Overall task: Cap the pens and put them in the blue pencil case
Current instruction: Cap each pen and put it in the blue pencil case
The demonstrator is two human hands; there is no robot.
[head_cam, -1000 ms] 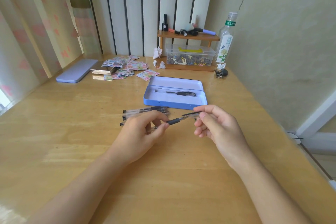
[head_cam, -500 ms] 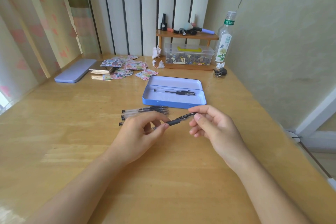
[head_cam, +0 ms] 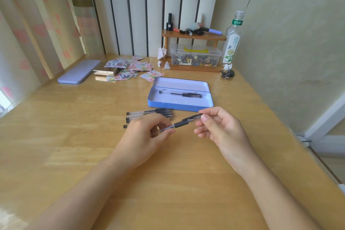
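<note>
My left hand (head_cam: 147, 134) grips the clear barrel of a black gel pen (head_cam: 180, 123) near its back end. My right hand (head_cam: 222, 129) pinches the pen's cap (head_cam: 193, 117) at the tip end, and the cap sits on the tip. Just behind my hands, several uncapped pens (head_cam: 149, 114) lie side by side on the wooden table. The open blue pencil case (head_cam: 180, 104) stands beyond them with one capped pen (head_cam: 180, 94) inside.
The case's lid (head_cam: 79, 73) lies at the far left. Sticker sheets (head_cam: 128, 69) are scattered at the back. A small wooden shelf (head_cam: 194, 36) over a clear box (head_cam: 196, 56) and a plastic bottle (head_cam: 232, 39) stand against the wall. The table's right edge drops to the floor.
My right hand has moved left toward my left hand, bringing the cap onto the pen's tip. My left hand has held still.
</note>
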